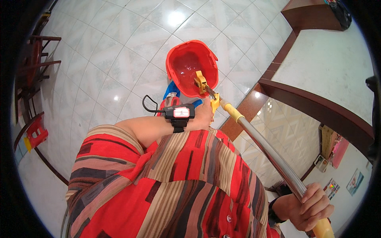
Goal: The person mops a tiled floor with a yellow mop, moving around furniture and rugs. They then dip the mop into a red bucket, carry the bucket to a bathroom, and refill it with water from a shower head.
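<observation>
A mop with a metal pole (pixel 272 154) and yellow plastic fittings runs from the lower right up to a red plastic bucket (pixel 190 67). My right hand (pixel 312 206) is closed around the pole near its pale yellow end grip. At the yellow lever (pixel 215 104) near the mop's lower end is my left hand (pixel 204 114), its fingers wrapped against it and partly hidden. The yellow mop head bracket (pixel 201 79) sits over the bucket's near side, inside the rim. Some liquid shows at the bucket's bottom. A black device is strapped to my left wrist.
Glossy floor tiles (pixel 119 53) surround the bucket. Blue-covered feet (pixel 171 89) stand just at its near side. Dark wooden chairs (pixel 38 64) and a red plastic stool (pixel 37 134) are at the left. A brown-edged doorway threshold (pixel 245 111) and a wall lie to the right.
</observation>
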`<state>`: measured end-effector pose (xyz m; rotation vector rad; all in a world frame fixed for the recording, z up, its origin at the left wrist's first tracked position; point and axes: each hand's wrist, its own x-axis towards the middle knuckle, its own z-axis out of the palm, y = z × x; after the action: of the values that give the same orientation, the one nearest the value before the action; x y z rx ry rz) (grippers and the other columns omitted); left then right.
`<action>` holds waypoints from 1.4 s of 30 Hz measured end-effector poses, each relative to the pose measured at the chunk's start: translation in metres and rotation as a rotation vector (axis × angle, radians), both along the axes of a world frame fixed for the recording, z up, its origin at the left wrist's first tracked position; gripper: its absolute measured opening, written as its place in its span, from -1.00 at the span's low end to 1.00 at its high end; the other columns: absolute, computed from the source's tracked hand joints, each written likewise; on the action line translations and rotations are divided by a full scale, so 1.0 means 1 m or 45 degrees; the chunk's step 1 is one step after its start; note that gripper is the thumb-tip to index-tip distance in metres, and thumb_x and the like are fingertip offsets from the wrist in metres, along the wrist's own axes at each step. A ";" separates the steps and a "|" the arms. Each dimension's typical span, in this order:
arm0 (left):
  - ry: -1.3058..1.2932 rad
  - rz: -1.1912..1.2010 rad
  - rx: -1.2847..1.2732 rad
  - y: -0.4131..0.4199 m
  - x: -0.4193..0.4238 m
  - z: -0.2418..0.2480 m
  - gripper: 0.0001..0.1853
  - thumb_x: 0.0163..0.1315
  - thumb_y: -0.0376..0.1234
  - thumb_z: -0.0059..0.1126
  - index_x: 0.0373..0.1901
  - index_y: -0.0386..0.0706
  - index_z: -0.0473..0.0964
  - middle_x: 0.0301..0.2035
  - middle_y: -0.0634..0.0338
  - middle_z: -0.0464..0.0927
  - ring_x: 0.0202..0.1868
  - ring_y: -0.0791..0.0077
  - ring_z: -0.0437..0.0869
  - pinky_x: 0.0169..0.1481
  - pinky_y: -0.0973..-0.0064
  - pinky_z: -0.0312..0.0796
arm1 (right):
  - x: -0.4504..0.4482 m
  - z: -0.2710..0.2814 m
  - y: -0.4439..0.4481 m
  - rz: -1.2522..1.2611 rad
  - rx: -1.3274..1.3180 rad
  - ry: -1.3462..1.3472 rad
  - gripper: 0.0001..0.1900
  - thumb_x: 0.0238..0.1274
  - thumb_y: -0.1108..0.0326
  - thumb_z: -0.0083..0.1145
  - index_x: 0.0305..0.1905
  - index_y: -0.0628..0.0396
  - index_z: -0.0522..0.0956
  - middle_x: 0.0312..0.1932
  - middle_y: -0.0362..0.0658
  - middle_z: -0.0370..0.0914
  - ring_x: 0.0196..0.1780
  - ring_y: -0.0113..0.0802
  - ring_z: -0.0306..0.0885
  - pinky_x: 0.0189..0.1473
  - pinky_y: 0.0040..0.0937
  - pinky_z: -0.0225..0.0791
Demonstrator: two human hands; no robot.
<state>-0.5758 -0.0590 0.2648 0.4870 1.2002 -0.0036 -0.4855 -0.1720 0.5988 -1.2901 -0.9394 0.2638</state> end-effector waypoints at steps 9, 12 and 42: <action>0.029 -0.084 0.043 0.003 0.000 -0.004 -0.43 0.32 0.06 -0.39 -0.74 -0.13 0.17 -0.77 0.19 0.22 -0.68 0.36 0.31 -0.48 0.41 0.25 | -0.001 -0.007 0.007 -0.009 -0.019 0.005 -0.76 -0.04 0.34 0.16 -0.54 -0.09 0.26 -0.76 -0.42 0.28 -0.68 -0.68 0.28 -0.40 -0.60 0.21; 0.052 -0.099 0.048 0.003 0.000 -0.005 -0.43 0.31 0.06 -0.40 -0.74 -0.12 0.17 -0.77 0.19 0.22 -0.68 0.36 0.31 -0.47 0.41 0.25 | -0.002 -0.009 0.008 -0.005 0.000 -0.010 -0.76 -0.04 0.35 0.16 -0.53 -0.09 0.26 -0.76 -0.42 0.28 -0.68 -0.68 0.29 -0.40 -0.60 0.22; 0.017 -0.046 0.027 0.012 -0.014 -0.018 -0.43 0.30 0.08 -0.39 -0.75 -0.11 0.13 -0.77 0.21 0.19 -0.69 0.36 0.26 -0.47 0.40 0.24 | -0.018 -0.014 0.028 0.001 -0.030 0.002 -0.77 -0.07 0.39 0.15 -0.55 -0.08 0.27 -0.77 -0.39 0.29 -0.70 -0.65 0.28 -0.39 -0.57 0.24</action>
<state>-0.5902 -0.0474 0.2466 0.5278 1.2057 -0.0256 -0.5031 -0.1438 0.5847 -1.3109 -0.9381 0.2775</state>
